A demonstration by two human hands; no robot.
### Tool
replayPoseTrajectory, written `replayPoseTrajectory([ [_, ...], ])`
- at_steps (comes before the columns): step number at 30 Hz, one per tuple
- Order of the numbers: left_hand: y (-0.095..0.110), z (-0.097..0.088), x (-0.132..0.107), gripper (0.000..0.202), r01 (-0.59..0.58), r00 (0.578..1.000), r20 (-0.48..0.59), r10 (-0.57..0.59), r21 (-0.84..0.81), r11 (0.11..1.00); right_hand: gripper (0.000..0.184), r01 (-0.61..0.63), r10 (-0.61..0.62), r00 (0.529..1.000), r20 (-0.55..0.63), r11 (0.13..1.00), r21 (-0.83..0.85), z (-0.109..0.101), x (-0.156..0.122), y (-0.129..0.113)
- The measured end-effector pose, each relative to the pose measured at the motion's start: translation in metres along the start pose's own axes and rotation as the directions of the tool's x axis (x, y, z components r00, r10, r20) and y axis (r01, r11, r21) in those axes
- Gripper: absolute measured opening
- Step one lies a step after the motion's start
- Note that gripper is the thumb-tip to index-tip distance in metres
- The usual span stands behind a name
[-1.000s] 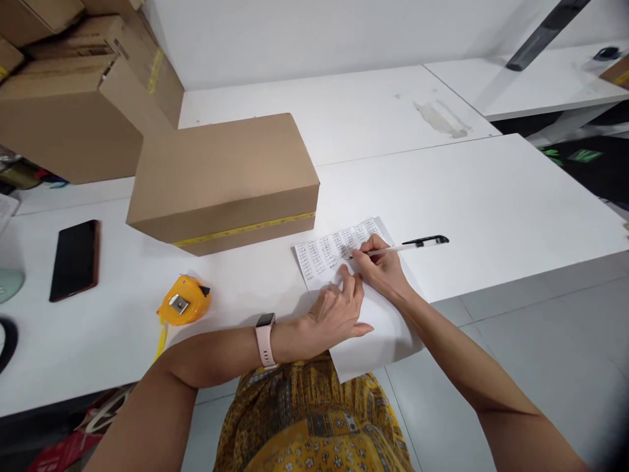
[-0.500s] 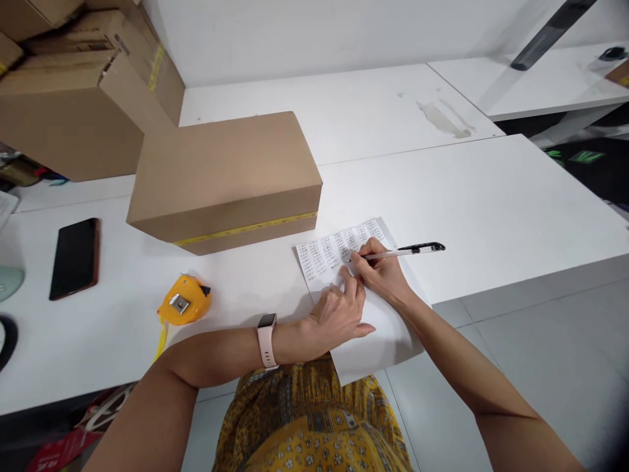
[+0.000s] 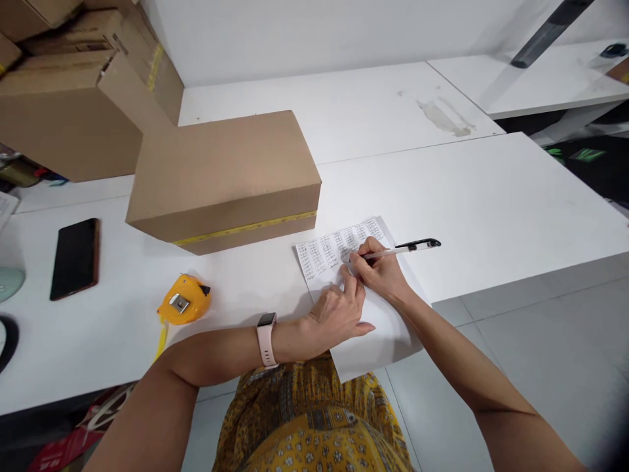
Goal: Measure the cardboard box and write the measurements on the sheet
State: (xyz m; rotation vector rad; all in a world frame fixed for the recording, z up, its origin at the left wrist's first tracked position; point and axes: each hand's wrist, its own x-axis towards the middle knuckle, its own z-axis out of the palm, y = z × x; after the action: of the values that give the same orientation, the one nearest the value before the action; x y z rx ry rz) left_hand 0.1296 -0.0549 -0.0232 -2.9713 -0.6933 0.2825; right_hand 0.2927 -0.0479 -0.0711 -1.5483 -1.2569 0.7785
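Note:
A white sheet of paper [image 3: 373, 341] with rows of small handwriting lies at the front edge of the white table [image 3: 491, 203], its lower part hanging over. My right hand [image 3: 381, 270] grips a white pen with a black cap [image 3: 407, 248], tip on the written rows. My left hand [image 3: 339, 313] rests flat on the paper with fingers stretched, just left of the pen tip; a pink watch sits on that wrist.
A closed cardboard box [image 3: 223, 177] with a yellow tape measure strip along its side stands left of the paper. A yellow tape measure case [image 3: 183, 300] and a black phone [image 3: 75, 257] lie further left. More cartons [image 3: 73, 98] are stacked at the back left.
The pen's far end has swung slightly, dipping then rising, while its tip stays on the written rows. My left hand and the paper have not moved.

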Motion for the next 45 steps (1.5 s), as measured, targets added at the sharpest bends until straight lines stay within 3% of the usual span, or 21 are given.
replayPoseTrajectory([
  [25,0.0007,0.0027,-0.0008,0.087,0.003,1.0,-0.01,-0.003,0.011,1.0,0.026,-0.045,0.046,0.998,-0.033,0.999,0.026,0.0003,0.0015,-0.0017],
  [36,-0.0002,0.0072,-0.002,0.088,-0.016,0.998,-0.061,0.017,0.014,1.0,0.023,-0.032,0.032,0.995,-0.09,0.999,0.002,-0.0004,0.0025,-0.0055],
  [45,-0.0006,0.0066,-0.0004,0.086,-0.019,0.999,-0.039,0.019,-0.004,1.0,0.024,-0.043,0.044,0.998,-0.054,0.999,0.014,-0.0022,0.004,-0.0053],
])
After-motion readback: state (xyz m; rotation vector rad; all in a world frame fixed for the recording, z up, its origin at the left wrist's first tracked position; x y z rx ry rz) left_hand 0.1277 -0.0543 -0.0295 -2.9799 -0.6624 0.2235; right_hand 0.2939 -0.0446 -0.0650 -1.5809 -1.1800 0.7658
